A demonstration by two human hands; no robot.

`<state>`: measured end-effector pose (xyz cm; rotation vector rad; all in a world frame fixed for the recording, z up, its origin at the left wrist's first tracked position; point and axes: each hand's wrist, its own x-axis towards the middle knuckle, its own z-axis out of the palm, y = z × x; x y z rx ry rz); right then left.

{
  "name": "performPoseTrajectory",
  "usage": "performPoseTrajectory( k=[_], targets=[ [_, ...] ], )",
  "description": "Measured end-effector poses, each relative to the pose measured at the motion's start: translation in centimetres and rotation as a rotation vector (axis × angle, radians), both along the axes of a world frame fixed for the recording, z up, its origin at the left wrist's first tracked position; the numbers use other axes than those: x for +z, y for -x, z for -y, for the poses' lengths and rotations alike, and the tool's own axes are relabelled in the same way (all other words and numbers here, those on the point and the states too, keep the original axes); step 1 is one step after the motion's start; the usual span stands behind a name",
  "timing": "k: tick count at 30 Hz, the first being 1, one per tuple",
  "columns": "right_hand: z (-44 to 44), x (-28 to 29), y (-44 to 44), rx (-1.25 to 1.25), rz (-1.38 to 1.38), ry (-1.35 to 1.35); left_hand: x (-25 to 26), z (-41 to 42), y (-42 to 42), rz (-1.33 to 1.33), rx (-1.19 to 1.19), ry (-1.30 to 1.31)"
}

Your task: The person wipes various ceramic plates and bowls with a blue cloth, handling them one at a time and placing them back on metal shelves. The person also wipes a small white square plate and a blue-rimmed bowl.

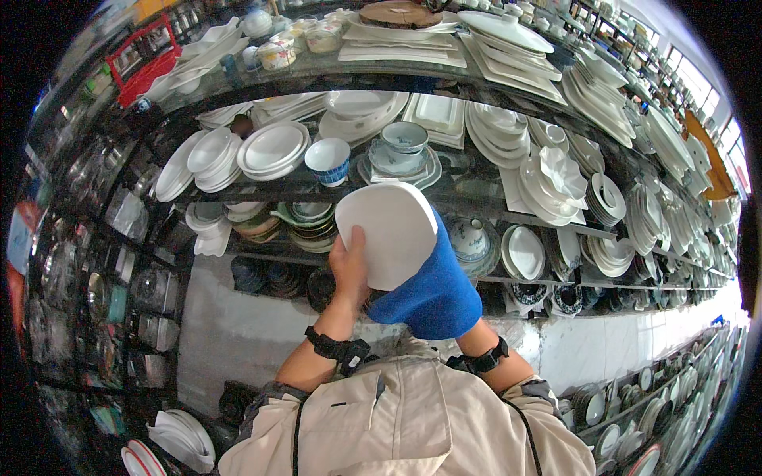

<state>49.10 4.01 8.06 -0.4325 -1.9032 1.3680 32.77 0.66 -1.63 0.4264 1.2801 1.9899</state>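
Observation:
A white rounded-square plate (390,238) is held up in front of my chest. My left hand (351,268) grips its left edge, with the thumb lying on the face of the plate. A blue cloth (437,285) covers my right hand and hangs behind and below the plate's right side. Its fingers are hidden, so their grip cannot be made out. Just beyond the plate, a blue-and-white bowl (328,162) and a stack of patterned bowls and saucers (402,154) sit on the shelf.
Black shelves (286,193) in front carry stacked white plates (272,149), wavy-edged bowls (559,178) and a lidded blue-patterned dish (470,239). A red basket (146,71) stands at the upper left. Glassware shelves line the left side; more plates (181,437) lie low at the left.

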Motion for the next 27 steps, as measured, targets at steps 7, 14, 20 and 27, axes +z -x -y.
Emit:
performPoseTrajectory(
  k=[7, 14, 20, 27],
  targets=[
    [0.5, -0.4, 0.5, -0.276, 0.189, -0.394, 1.8, -0.1, -0.8, 0.009, -0.022, 0.223],
    [-0.2, -4.5, -0.5, -0.367, -0.199, 0.107, -0.4, 0.0, -1.2, -0.096, -0.067, 0.075],
    [-2.4, -6.1, -3.5, -0.404, -0.007, 0.056, 0.8, 0.9, 0.8, -0.386, -0.207, -0.016],
    [-1.1, -4.8, -4.0, -0.353, 0.279, -0.115, 4.4, 1.5, 2.8, -1.014, -0.332, 0.110]
  ],
)
